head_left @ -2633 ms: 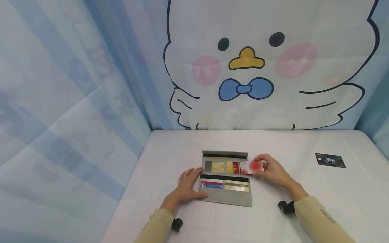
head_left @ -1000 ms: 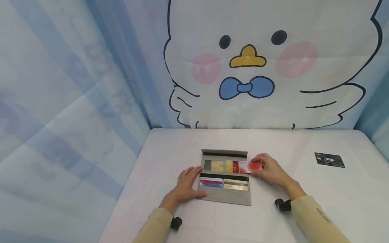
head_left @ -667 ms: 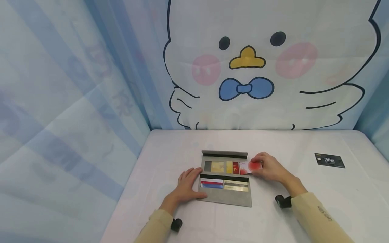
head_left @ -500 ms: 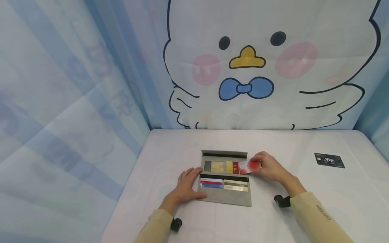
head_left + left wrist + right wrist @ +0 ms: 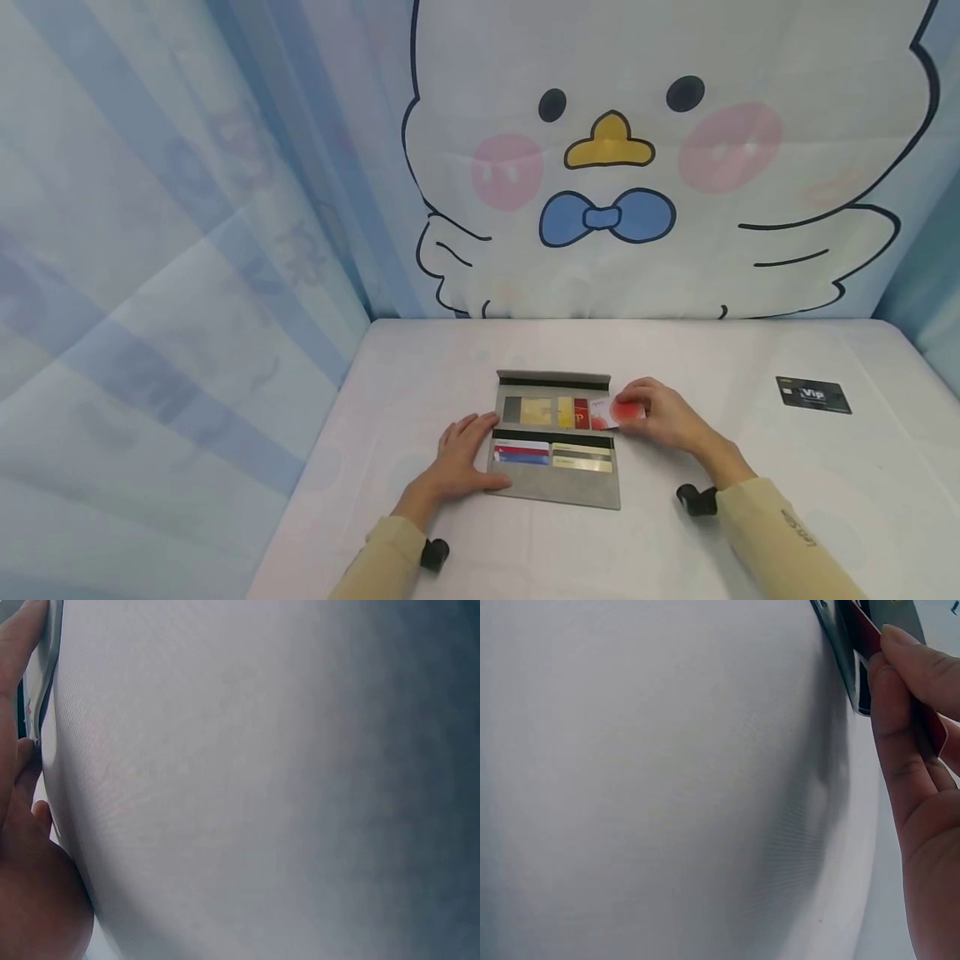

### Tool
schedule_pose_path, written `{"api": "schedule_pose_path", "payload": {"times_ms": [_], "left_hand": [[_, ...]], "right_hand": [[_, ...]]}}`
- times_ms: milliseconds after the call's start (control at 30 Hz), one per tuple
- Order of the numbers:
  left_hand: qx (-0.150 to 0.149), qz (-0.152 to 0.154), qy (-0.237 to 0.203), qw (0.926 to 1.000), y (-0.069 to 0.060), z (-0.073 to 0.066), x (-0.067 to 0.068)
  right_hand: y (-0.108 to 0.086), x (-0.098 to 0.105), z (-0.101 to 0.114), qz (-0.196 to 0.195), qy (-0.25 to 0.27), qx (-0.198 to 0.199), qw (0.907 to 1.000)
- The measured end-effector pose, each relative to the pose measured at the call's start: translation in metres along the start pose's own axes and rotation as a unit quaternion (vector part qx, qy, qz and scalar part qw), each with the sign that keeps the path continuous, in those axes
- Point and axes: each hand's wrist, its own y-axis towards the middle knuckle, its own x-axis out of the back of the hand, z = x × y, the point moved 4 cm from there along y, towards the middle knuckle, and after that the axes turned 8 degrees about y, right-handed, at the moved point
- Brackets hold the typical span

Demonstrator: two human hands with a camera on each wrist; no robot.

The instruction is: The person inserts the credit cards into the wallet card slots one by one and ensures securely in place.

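A grey card wallet lies unfolded on the white table, with gold, red and striped cards in its slots. My left hand rests on the wallet's left edge, fingers spread, thumb on the lower flap. At the upper right side, my right hand pinches a white-and-red card between thumb and fingers. The card's left part meets the right end of the wallet's upper row, beside a red card. In the right wrist view the pinched card stands tilted against the wallet edge; fingers hide part of it.
A black VIP card lies apart on the table's right side. The white table ends at a curtain with a cartoon bird on it. Another curtain hangs along the left.
Since the oldest frame, my right hand and the white-and-red card have shifted slightly left toward the wallet. In the last half second almost nothing moves. My left hand stays in place.
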Motion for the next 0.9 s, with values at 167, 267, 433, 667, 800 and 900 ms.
{"api": "schedule_pose_path", "payload": {"times_ms": [167, 267, 433, 667, 800, 900], "left_hand": [[0.0, 0.0, -0.003, 1.0, 0.0, 0.0, 0.001], [0.001, 0.0, -0.005, 1.0, 0.0, -0.001, 0.002], [0.001, 0.002, -0.002, 1.0, 0.0, -0.002, 0.001], [0.004, 0.002, -0.002, 1.0, -0.001, -0.003, 0.001], [0.003, 0.002, 0.0, 1.0, -0.001, -0.003, 0.001], [0.004, 0.003, 0.001, 1.0, -0.001, -0.003, 0.001]], "right_hand": [[-0.005, -0.003, -0.002, -0.02, -0.001, -0.011, 0.9997], [-0.008, -0.005, -0.001, -0.028, 0.0, -0.018, 0.9994], [-0.011, -0.008, -0.002, -0.019, 0.002, -0.035, 0.9992], [-0.008, -0.006, -0.006, -0.016, 0.008, -0.03, 0.9994], [-0.008, -0.006, -0.007, -0.015, 0.008, -0.033, 0.9993], [-0.008, -0.005, -0.008, -0.008, 0.007, -0.027, 0.9996]]}}
